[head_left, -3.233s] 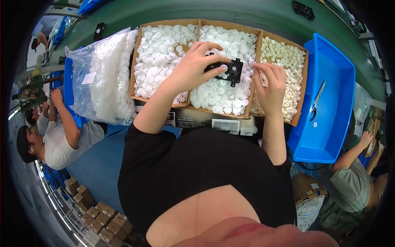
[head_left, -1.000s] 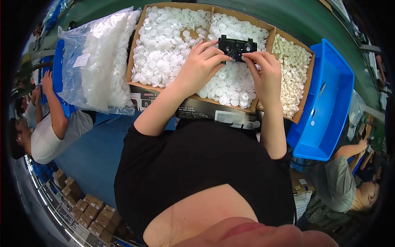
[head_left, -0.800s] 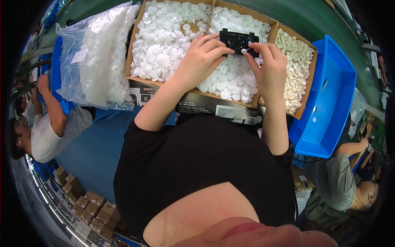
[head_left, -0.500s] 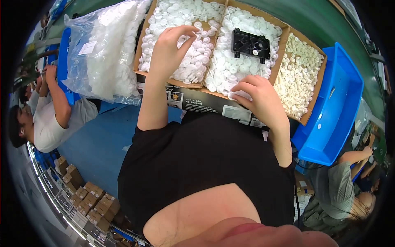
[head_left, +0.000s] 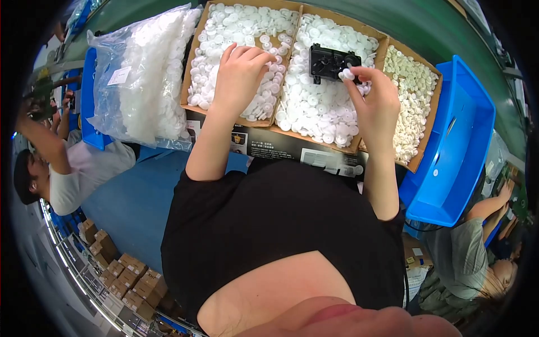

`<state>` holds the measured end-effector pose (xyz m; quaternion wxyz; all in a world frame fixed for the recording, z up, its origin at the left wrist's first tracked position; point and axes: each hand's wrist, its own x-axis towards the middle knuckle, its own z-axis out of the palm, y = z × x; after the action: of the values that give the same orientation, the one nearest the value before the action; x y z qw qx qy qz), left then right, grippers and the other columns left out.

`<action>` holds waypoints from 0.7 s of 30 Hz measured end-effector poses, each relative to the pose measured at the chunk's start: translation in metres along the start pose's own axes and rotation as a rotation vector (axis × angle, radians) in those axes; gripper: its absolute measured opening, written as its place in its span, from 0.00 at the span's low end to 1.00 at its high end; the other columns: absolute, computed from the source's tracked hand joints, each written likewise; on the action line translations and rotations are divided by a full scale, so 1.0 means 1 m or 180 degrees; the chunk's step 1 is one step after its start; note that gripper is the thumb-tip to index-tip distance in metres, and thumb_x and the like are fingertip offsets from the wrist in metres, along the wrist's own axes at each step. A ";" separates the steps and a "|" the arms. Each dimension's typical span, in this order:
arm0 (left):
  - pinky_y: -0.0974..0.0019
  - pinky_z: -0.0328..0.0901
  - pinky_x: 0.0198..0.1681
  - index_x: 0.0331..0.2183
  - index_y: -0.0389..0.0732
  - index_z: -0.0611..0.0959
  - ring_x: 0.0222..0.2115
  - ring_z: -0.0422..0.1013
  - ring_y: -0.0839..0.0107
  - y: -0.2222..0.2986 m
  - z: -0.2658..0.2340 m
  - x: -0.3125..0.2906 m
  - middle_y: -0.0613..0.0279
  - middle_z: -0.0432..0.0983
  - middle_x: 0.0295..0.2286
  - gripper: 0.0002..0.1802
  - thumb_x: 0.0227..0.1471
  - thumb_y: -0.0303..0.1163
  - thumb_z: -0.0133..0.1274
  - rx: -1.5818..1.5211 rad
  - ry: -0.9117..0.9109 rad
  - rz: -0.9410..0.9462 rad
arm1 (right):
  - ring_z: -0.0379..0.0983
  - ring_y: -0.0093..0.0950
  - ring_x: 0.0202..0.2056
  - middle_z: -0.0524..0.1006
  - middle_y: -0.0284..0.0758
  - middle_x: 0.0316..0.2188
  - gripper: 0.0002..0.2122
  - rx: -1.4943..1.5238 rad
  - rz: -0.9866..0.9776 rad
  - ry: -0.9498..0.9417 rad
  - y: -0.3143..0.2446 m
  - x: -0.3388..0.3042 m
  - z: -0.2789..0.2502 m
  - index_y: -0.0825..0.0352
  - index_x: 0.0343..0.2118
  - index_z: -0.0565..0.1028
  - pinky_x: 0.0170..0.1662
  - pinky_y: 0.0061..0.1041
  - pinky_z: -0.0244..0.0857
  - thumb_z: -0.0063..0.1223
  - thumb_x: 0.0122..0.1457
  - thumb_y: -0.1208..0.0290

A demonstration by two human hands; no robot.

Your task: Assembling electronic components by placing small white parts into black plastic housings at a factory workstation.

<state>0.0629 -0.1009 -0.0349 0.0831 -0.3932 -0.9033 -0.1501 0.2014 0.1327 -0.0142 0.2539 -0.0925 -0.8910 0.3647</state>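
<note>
My right hand (head_left: 377,101) pinches a small white plastic wheel (head_left: 347,73) between thumb and forefinger. It holds the wheel at the lower right edge of a black plastic housing (head_left: 325,63), partly covering that edge. The housing rests on white plastic wheels (head_left: 320,106) heaped in the middle cardboard box (head_left: 343,148). Over the left cardboard box (head_left: 187,84), my left hand (head_left: 242,76) is open, its bent fingers spread above more white wheels (head_left: 247,19). Whether its fingertips touch any is hard to see.
Small cream parts (head_left: 412,84) fill a third box on the right, beside a blue bin (head_left: 457,151). A clear bag of white parts (head_left: 149,73) lies at left, against another blue bin (head_left: 90,106). People work on both sides; cartons (head_left: 132,281) are stacked behind at lower left.
My right hand has moved up from the near edge of the middle box to the black housing, bringing a white wheel. My left hand has turned and lowered toward the wheels, fingers spreading.
</note>
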 end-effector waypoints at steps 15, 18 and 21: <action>0.73 0.67 0.35 0.47 0.44 0.87 0.33 0.73 0.76 0.060 -0.005 0.050 0.66 0.81 0.38 0.19 0.53 0.18 0.61 -0.2090 0.0607 0.0100 | 0.76 0.22 0.38 0.83 0.21 0.33 0.08 -0.1035 -0.0919 0.0163 0.011 0.002 0.024 0.57 0.35 0.83 0.55 0.29 0.61 0.69 0.52 0.73; 0.73 0.67 0.34 0.46 0.44 0.87 0.30 0.71 0.76 0.065 0.001 0.059 0.66 0.81 0.39 0.18 0.54 0.17 0.60 -0.2165 0.0671 0.0199 | 0.76 0.22 0.38 0.83 0.20 0.33 0.07 -0.0756 -0.0766 0.0308 0.013 0.001 0.024 0.56 0.34 0.82 0.55 0.29 0.61 0.69 0.53 0.73; 0.74 0.67 0.34 0.45 0.43 0.87 0.29 0.71 0.75 0.063 0.003 0.059 0.66 0.82 0.39 0.18 0.54 0.17 0.60 -0.2092 0.0703 0.0186 | 0.76 0.22 0.38 0.83 0.20 0.33 0.06 -0.0676 -0.0668 0.0393 0.013 0.001 0.024 0.56 0.33 0.81 0.55 0.29 0.61 0.69 0.53 0.73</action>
<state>0.0698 -0.0187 -0.0093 0.0536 -0.4060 -0.7806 -0.4722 0.1878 0.1274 -0.0374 0.3337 -0.0475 -0.9120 0.2335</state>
